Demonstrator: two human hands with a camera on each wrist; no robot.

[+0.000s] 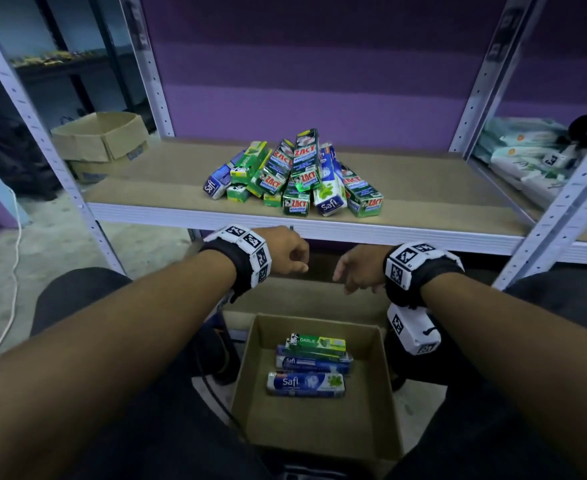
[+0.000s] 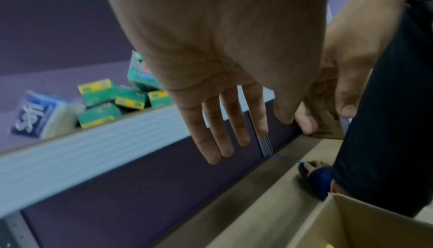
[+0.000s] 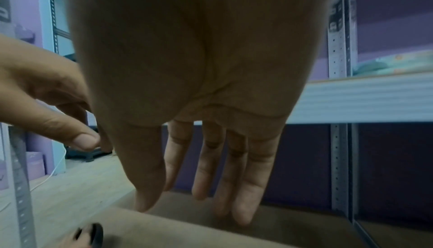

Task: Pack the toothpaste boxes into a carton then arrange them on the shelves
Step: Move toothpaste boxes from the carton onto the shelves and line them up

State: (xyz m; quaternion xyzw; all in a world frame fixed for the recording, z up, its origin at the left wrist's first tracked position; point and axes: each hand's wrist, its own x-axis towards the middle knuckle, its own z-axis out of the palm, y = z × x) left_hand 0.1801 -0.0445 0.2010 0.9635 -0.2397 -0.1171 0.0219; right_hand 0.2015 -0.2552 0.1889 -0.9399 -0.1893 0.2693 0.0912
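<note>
Glossy rectangular toothpaste boxes (image 1: 294, 174); matte cardboard carton (image 1: 385, 382)

right hand (image 3: 199, 89): palm to camera, fingers (image 3: 248, 187) straight, empty | left hand (image 3: 46, 92): at left edge, thumb beside right thumb | shelf edge (image 3: 365, 102): white, behind

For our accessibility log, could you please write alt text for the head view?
Two empty hands, left hand and right hand, hover between a shelf holding a pile of toothpaste boxes and an open carton below. The carton holds a few Safi and Darlie boxes.
</note>
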